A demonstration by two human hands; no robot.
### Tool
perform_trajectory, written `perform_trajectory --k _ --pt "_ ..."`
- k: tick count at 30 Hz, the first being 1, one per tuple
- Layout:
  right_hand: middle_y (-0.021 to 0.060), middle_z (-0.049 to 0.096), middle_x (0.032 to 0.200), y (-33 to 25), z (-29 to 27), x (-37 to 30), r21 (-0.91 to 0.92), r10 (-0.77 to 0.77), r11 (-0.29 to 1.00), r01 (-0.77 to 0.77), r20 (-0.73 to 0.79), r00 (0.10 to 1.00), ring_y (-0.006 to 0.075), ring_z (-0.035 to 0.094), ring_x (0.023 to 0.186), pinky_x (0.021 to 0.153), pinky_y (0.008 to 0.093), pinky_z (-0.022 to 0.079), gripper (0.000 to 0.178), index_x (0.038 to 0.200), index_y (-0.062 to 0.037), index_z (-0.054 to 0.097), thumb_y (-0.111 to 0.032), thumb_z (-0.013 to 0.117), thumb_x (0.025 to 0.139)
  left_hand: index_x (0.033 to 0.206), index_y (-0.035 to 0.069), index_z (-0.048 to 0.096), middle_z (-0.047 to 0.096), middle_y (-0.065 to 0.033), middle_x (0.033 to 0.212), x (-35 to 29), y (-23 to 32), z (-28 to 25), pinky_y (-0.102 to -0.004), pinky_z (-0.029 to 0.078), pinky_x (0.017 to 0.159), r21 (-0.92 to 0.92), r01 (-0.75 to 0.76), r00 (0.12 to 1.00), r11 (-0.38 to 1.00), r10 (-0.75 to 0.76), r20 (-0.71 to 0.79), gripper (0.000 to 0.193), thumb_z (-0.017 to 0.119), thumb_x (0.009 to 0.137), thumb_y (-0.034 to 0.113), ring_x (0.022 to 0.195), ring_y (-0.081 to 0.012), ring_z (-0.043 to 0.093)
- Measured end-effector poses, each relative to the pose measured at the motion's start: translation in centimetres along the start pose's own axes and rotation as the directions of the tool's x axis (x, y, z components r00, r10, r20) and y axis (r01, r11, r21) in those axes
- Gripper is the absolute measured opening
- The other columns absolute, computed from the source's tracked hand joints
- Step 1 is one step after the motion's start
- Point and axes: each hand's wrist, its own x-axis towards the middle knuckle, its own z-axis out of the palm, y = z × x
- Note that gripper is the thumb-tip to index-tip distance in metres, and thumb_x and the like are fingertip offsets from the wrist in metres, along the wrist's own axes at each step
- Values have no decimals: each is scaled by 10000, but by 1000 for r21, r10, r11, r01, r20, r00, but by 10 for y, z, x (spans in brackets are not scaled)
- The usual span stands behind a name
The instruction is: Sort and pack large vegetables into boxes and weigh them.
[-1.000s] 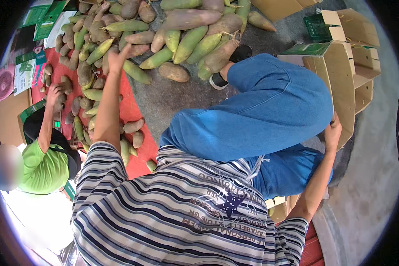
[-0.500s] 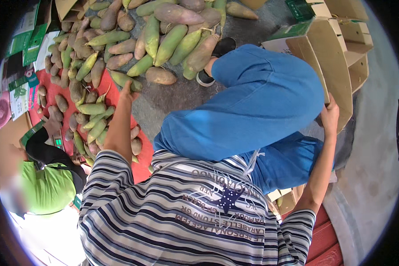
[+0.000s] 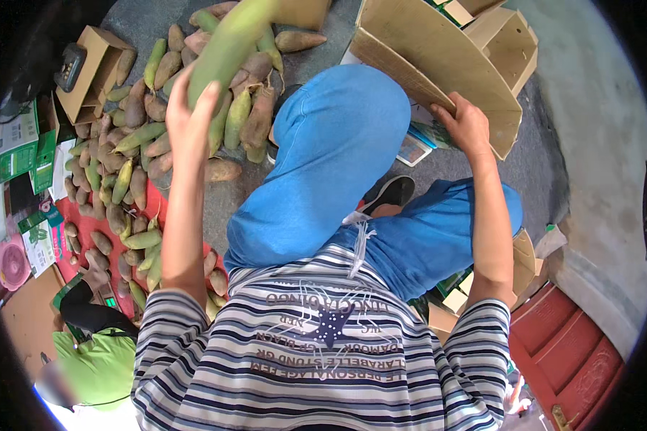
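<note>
A large green radish (image 3: 230, 54) is raised in my left hand (image 3: 190, 118), whose fingers and thumb close round its lower end. It hangs over the radish pile (image 3: 140, 133), where soil-brown and green radishes lie together. At the right, my right hand (image 3: 467, 126) grips the edge of an open cardboard box (image 3: 438, 54), with the thumb along the inside of its flap. The box is tilted, and its inside is only partly visible.
My bent knee in blue trousers (image 3: 331, 136) stands between the pile and the box. A flat blue-edged item (image 3: 415, 149) lies under the box. Other cartons (image 3: 97, 72) stand at the far left. A person in a green shirt (image 3: 97, 366) works at the lower left beside red sheeting (image 3: 93, 226).
My left hand has lifted the green radish off the edge of the pile, up and away from me. My right hand stays on the box, and the whole view has shifted.
</note>
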Motion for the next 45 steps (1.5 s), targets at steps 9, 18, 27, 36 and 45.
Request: perform_trajectory --k 9,18,27,36,45 --pt "152 589 670 -7 7 4 7 -12 1000 12 -49 999 344 587 703 611 430 450 331 799 -64 548 -388 609 770 1197 -22 429 542 -170 1082 66 68 114 -331 425 859 71 -197 852 978 135 506 565 662 736 208 992 -240 533" --pt "154 596 707 -18 0 -1 20 -40 999 41 -62 997 335 584 711 607 429 446 331 747 -51 521 -370 602 780 1171 -78 422 530 -269 1104 14 -146 8 -371 405 892 729 -62 788 682 -415 456 773 724 647 403 1055 -341 515" --pt "160 604 737 -9 8 -1 44 -92 994 95 -81 993 344 583 731 630 435 455 309 793 -56 549 -361 598 778 1139 28 503 588 -115 1014 -12 -157 4 -328 488 639 328 722 596 610 -788 153 611 686 680 388 911 -203 573" --pt "163 614 757 -7 12 1 48 -128 990 133 -99 987 336 595 744 650 437 470 295 786 -37 559 -329 595 767 1175 -18 477 565 -125 1080 28 13 57 -324 446 840 122 -149 950 981 107 295 556 686 704 191 978 -198 557" --pt "176 606 777 -6 3 -1 13 -43 999 43 -35 998 345 588 774 655 448 454 328 818 -47 537 -367 595 779 1198 -27 421 490 -190 1120 43 75 156 -364 365 930 -17 -637 677 771 569 467 571 654 710 158 1090 -293 458"
